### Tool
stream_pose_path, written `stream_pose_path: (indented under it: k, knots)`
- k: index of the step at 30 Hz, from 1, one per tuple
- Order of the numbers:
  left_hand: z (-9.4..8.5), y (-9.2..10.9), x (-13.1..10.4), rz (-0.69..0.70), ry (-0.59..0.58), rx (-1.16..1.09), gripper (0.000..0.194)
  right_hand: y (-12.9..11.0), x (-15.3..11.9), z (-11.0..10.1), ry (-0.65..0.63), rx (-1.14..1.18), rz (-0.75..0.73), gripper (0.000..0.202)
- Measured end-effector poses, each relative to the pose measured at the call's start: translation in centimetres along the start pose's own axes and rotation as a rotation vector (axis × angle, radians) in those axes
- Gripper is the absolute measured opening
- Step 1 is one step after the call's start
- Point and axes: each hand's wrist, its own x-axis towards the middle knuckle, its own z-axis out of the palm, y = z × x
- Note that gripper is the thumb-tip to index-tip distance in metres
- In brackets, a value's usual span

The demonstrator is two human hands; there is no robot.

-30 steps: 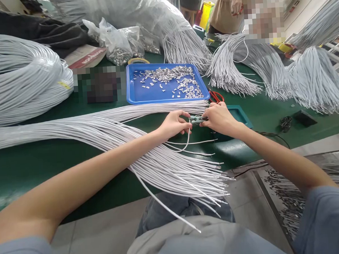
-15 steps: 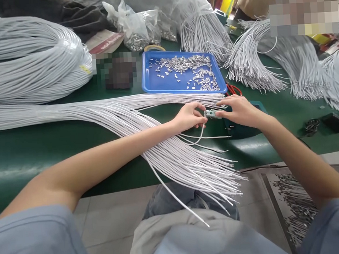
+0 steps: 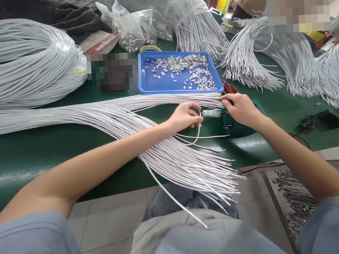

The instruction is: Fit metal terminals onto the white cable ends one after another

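My left hand [image 3: 184,116] pinches a thin white cable [image 3: 199,131] near its end, which stands upright between thumb and fingertips. Just right of it is a pale green clip-like piece [image 3: 211,113], blurred, on the shaft of a dark green device [image 3: 235,125]. My right hand [image 3: 241,107] is closed above that device, its thumb and forefinger pinched at the cable tips of the rear bundle [image 3: 179,98]. Under my left forearm a fanned bundle of white cables [image 3: 174,157] spreads toward the table's front edge, its tips stripped.
Behind the hands lies a blue tray [image 3: 161,85] with many small metal terminals, and red-handled pliers or scissors [image 3: 230,88] beside it. A large cable coil [image 3: 30,66] fills the left. More cable bundles [image 3: 248,64] lie at the right, with bags of metal parts [image 3: 132,33] behind.
My right hand has let go of the pale green clip and closed at the rear bundle's tips. The clip has gone from sharp to blurred. My left hand keeps its pinch.
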Motion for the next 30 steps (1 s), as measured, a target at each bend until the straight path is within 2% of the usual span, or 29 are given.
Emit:
stream_pose_path:
  k: [6,11,13,15,17,19,21,24,27,30]
  knots:
    - [0.0,0.2,-0.2,-0.018,0.023,-0.016,0.032,1.7,-0.3,-0.8,0.052,0.034,0.101,0.036]
    - [0.0,0.4,-0.2,-0.049,0.011,-0.031,0.010,4.5,-0.3,-1.3,0.086,0.051,0.190,0.037]
    - [0.1,0.4,-0.1,-0.047,-0.005,-0.030,0.010,5.0,-0.5,-1.4,0.150,0.117,0.206,0.034]
    - [0.2,0.2,0.0,-0.021,-0.042,-0.007,0.008,4.8,-0.9,-1.5,0.287,0.203,0.188,0.033]
    - [0.3,0.0,-0.2,0.040,-0.128,0.109,0.008,3.8,-1.3,-1.4,0.426,0.303,0.116,0.034]
    - [0.6,-0.2,-0.6,0.154,-0.219,0.351,0.007,2.2,-1.5,-1.0,0.451,0.428,-0.004,0.032]
    - [0.9,-0.2,-1.1,0.297,-0.296,0.621,0.007,0.3,-1.1,-0.2,0.394,0.627,-0.109,0.033]
    - [1.3,-0.1,-2.0,0.432,-0.410,0.811,0.015,-2.1,0.0,1.5,0.169,0.823,-0.233,0.034]
    - [1.4,0.2,-2.4,0.408,-0.521,0.781,0.018,-3.5,0.9,3.9,-0.078,0.911,-0.331,0.033]
    - [1.2,0.7,-2.4,0.308,-0.604,0.727,0.020,-4.1,1.0,5.8,-0.164,0.983,-0.370,0.029]
